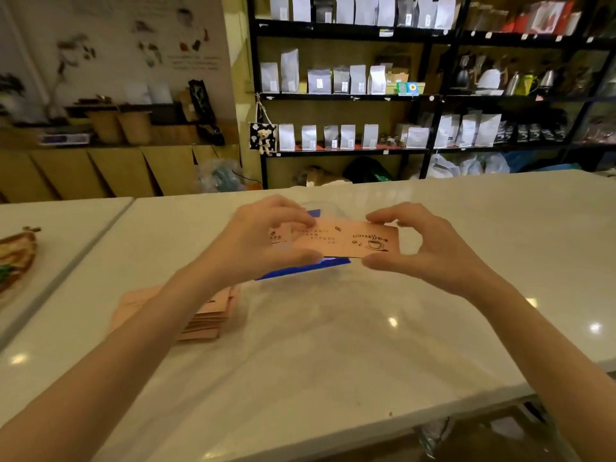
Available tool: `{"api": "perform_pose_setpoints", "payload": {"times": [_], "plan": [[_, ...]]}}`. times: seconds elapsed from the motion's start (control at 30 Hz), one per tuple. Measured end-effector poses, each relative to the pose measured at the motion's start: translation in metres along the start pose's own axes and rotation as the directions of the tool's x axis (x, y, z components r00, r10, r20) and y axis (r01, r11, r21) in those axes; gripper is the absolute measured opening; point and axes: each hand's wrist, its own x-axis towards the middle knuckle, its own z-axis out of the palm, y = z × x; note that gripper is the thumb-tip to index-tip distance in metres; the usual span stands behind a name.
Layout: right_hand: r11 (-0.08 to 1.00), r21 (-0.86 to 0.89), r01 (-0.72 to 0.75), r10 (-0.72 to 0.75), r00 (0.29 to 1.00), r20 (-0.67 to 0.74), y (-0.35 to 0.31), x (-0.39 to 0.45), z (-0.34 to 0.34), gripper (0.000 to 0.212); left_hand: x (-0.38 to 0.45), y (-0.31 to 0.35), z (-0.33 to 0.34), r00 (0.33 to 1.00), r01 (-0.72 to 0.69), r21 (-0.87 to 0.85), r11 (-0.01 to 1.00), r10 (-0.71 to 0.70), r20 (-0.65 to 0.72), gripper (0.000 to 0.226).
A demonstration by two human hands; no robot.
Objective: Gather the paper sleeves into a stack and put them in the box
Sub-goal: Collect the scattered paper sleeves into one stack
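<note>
I held one sleeve [346, 241] off the counter [333, 345], long axis three to nine, left hand [263, 243] and right hand [413, 243] each pinching an end. The stack [206, 315] lay at seven o'clock, nearer my left; the box [300, 268] sat just beneath.

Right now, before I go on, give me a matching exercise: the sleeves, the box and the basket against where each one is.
Things:
1. printed sleeve
2. sleeve stack
3. blue box
4. woven basket

Places:
A. far left, on the neighbouring table
B. held between left hand and right hand
C. on the table under the left forearm
D. behind the held sleeve

Pairs: 1-B, 2-C, 3-D, 4-A
</note>
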Motion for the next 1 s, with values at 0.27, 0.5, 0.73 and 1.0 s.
{"api": "perform_pose_setpoints", "payload": {"times": [0.27,0.5,0.73,1.0], "plan": [[0.977,0.049,0.209,-0.21,0.978,0.003,-0.058,0.038,0.053,0.043,-0.05,-0.029,-0.063,0.972,0.162,0.04,0.986,-0.152,-0.18,0.05],[0.951,0.058,0.305,-0.31,0.937,0.161,-0.088,0.057,0.101,0.047,-0.097,-0.061,-0.087,0.929,0.318,0.002,0.948,-0.311,-0.199,0.049],[0.94,0.025,0.339,-0.33,0.892,0.309,-0.095,0.058,0.144,0.049,-0.131,-0.089,-0.09,0.888,0.442,0.003,0.897,-0.437,-0.14,0.045],[0.937,-0.029,0.348,-0.29,0.821,0.491,-0.087,0.058,0.162,0.051,-0.145,-0.109,-0.079,0.86,0.51,0.038,0.859,-0.51,-0.006,0.042]]}}
